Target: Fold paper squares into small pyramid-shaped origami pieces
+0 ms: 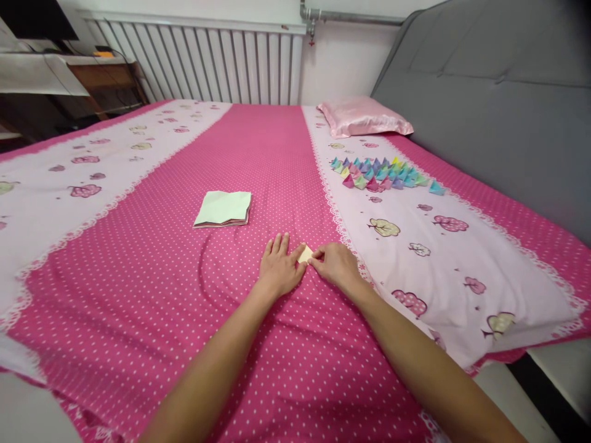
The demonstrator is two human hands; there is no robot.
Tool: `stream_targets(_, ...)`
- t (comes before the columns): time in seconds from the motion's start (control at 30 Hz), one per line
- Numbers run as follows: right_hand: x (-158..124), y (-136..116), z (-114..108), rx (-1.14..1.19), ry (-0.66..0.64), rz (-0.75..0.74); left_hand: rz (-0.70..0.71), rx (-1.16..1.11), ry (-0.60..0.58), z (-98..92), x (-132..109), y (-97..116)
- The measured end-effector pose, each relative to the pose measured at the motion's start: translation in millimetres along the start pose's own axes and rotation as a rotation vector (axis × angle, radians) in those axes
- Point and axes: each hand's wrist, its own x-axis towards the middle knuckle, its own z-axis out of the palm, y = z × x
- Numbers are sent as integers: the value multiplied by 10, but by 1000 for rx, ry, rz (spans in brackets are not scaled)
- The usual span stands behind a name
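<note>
Pressing on the pink bed, the left hand spreads its fingers, maybe so the small yellow paper won't slide. The paper lies between both hands; the right hand pinches its edge, maybe to hold it steady.

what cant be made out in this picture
All in the head view:
Cream paper: full outline hidden, partly covered by the left hand and right hand.
Paper stack: lower layers mostly hidden beneath its top.
Folded paper pieces: overlapping, too small to count surely.
Monitor: cut off by the top edge.
</note>
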Motion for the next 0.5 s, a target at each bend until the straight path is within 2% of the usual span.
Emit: stream_targets(0.5, 89, 45, 3, -37, 15, 9, -1, -2, -5, 8, 8, 0)
